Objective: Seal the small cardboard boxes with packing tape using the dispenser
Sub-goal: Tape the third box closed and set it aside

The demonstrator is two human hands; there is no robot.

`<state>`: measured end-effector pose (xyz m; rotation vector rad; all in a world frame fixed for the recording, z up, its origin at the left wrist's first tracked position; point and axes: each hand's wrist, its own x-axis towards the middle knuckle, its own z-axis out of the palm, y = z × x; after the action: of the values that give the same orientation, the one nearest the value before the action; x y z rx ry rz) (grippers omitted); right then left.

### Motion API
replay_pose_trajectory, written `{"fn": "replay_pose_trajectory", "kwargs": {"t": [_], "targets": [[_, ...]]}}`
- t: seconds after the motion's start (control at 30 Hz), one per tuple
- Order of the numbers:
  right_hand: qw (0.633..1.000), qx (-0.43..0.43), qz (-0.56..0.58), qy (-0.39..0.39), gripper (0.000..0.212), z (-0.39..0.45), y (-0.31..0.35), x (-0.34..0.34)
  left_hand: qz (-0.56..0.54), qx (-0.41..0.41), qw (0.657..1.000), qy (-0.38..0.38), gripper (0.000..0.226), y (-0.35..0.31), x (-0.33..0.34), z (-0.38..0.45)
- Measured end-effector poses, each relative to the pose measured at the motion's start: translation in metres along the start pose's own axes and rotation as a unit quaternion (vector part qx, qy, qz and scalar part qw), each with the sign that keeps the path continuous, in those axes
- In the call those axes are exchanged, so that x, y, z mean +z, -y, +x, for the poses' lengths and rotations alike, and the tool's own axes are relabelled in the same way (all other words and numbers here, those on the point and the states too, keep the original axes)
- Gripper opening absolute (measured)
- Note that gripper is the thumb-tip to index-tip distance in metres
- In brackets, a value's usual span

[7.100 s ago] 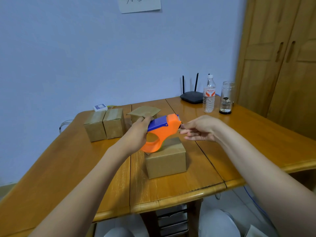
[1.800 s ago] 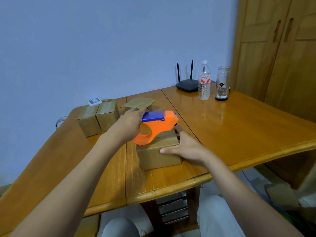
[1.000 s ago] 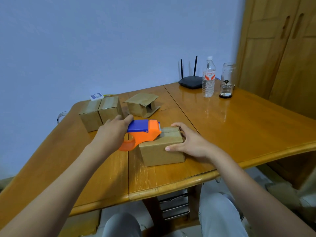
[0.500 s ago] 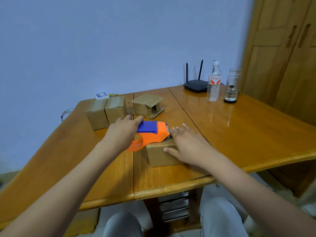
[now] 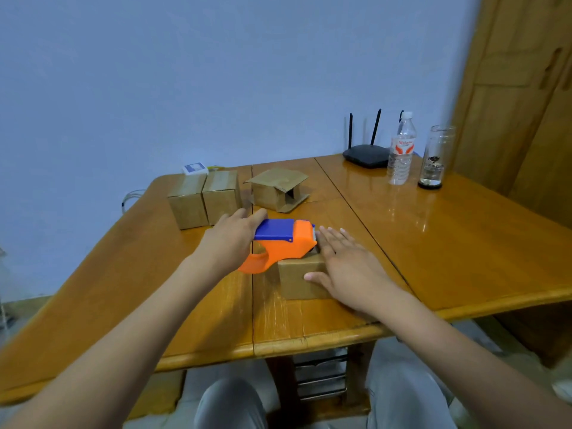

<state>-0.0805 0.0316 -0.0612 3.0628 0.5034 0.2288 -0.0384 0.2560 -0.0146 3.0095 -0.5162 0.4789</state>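
An orange and blue tape dispenser (image 5: pixel 283 241) is gripped by the left hand (image 5: pixel 230 241), whose fingers are wrapped round its blue rear part. The dispenser's front end is set over the top of a small cardboard box (image 5: pixel 301 278) that stands near the front of the wooden worktop (image 5: pixel 448 243), just right of the seam between two of its leaves. The right hand (image 5: pixel 346 267) is laid flat on the same box, with straight fingers spread across the lid and the thumb held against the near side face; nothing is clasped by it. The fingertips (image 5: pixel 323 232) are seen just beside the dispenser's toothed edge, and whether they touch it cannot be told. Most of the box's top is hidden by the hand and the dispenser, so any tape on it is not made out.

Further back on the left, two closed cardboard boxes (image 5: pixel 204 198) are set side by side, touching. To their right, an open cardboard box (image 5: pixel 278 190) is placed with its flaps raised. A small white and blue packet (image 5: pixel 195 168) lies behind the pair, at the wall. At the far right of the worktop, a black router (image 5: pixel 366 154) with upright antennas, a clear plastic bottle (image 5: pixel 401 150) and a glass jar (image 5: pixel 435 157) are grouped near one another. A wooden cupboard (image 5: pixel 520 88) is seen at the right edge.
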Motion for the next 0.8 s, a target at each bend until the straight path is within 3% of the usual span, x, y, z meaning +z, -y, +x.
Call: {"fn": "replay_pose_trajectory", "kwargs": {"t": [0.37, 0.53, 0.8], "targets": [[1.000, -0.004, 0.002, -0.007, 0.085, 0.000, -0.002, 0.002, 0.002, -0.035, 0.999, -0.003, 0.036, 0.036, 0.006, -0.018], [0.999, -0.008, -0.018, 0.041, 0.078, 0.004, 0.004, -0.009, -0.011, -0.039, 0.999, 0.003, 0.041, 0.033, 0.013, -0.021], [0.998, -0.025, -0.018, 0.047, 0.095, 0.028, 0.038, -0.014, -0.011, -0.046, 0.999, 0.018, 0.045, 0.032, 0.013, -0.023]]}}
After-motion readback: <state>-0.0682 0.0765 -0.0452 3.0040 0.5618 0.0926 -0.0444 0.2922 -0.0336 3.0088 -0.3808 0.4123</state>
